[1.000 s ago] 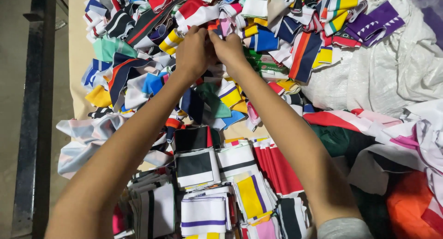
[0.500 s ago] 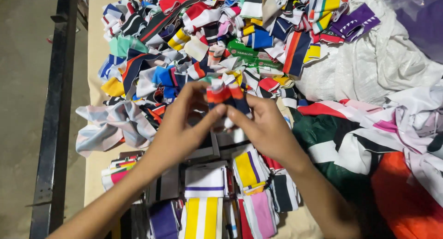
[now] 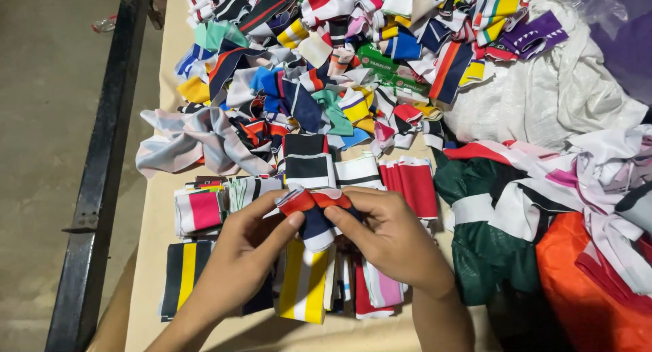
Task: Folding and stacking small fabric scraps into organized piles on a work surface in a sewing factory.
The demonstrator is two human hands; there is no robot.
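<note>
Both of my hands hold one small knitted cuff piece [image 3: 314, 215], red at the top, navy and white below. My left hand [image 3: 248, 250] pinches its left side with thumb and fingers. My right hand [image 3: 387, 235] grips its right side. The piece hangs just above neat stacks of folded striped cuffs: a yellow and white one [image 3: 303, 284], a navy and yellow one [image 3: 180, 278], a pink and white one [image 3: 197, 211] and a red stack [image 3: 414, 183]. Further away a big loose heap of mixed coloured cuff pieces [image 3: 326, 66] covers the table.
A beige table [image 3: 153, 250] carries everything, its left edge beside a black metal rail [image 3: 95, 189] and concrete floor. On the right lie a white sack [image 3: 550, 94], dark green fabric [image 3: 489, 257] and orange fabric [image 3: 591, 291]. A black and white folded stack [image 3: 307, 162] sits ahead.
My hands have pulled back from the far heap toward me, bringing the red and navy cuff piece along. It now sits low over the sorted stacks.
</note>
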